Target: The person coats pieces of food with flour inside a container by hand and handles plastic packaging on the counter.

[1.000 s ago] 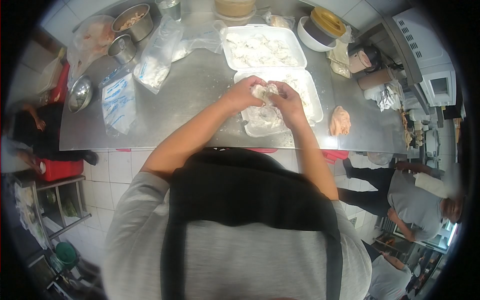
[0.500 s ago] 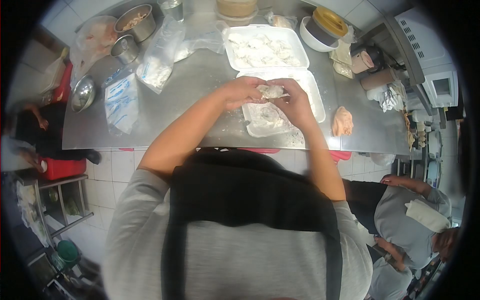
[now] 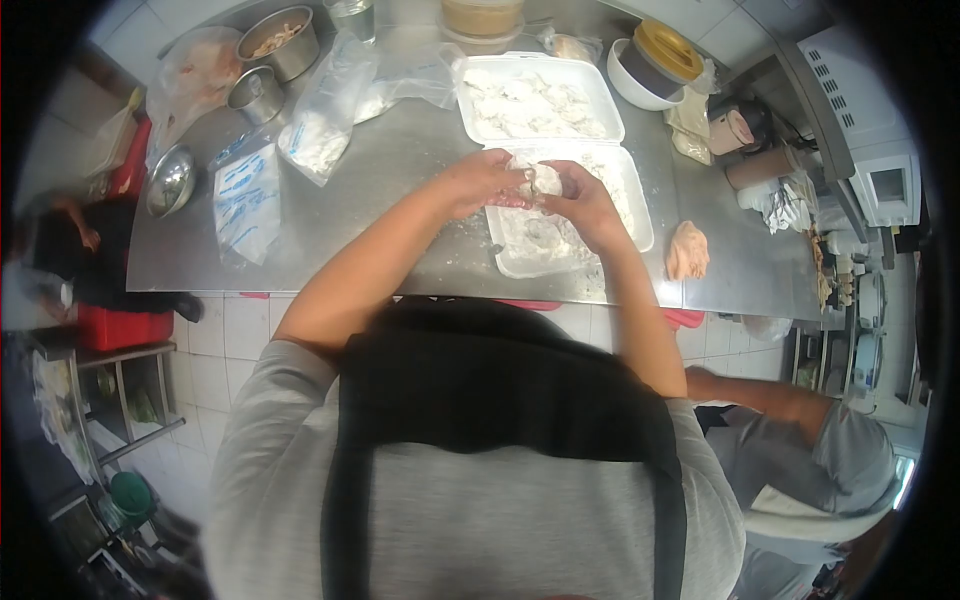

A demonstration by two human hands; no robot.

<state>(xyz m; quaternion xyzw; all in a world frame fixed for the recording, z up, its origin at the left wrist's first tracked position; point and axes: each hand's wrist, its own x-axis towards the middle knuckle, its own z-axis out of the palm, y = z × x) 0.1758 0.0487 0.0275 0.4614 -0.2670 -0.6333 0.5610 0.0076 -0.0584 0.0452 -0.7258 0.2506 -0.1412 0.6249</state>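
A white, flour-coated piece [image 3: 545,180] is held between my left hand [image 3: 487,184] and my right hand [image 3: 582,203], with the fingers of both curled round it. Both hands are over the lower half of an open white foam container [image 3: 641,222], where white powder lies. In the upper half of the container [image 3: 612,108] are several white-coated pieces. A pale pink lump [image 3: 688,251] rests on the steel table to the right of the container.
On the steel table [image 3: 360,230] stand plastic bags of white powder [image 3: 318,145], a metal pot [image 3: 290,60], a metal bowl [image 3: 170,182] and a yellow-lidded tub [image 3: 668,50]. A co-worker [image 3: 790,450] is at the lower right; another person [image 3: 85,238] is at the far left.
The coated piece has turned between my hands and shows a rounder, whiter side. The co-worker at the right has moved nearer, with an arm stretched towards my right side.
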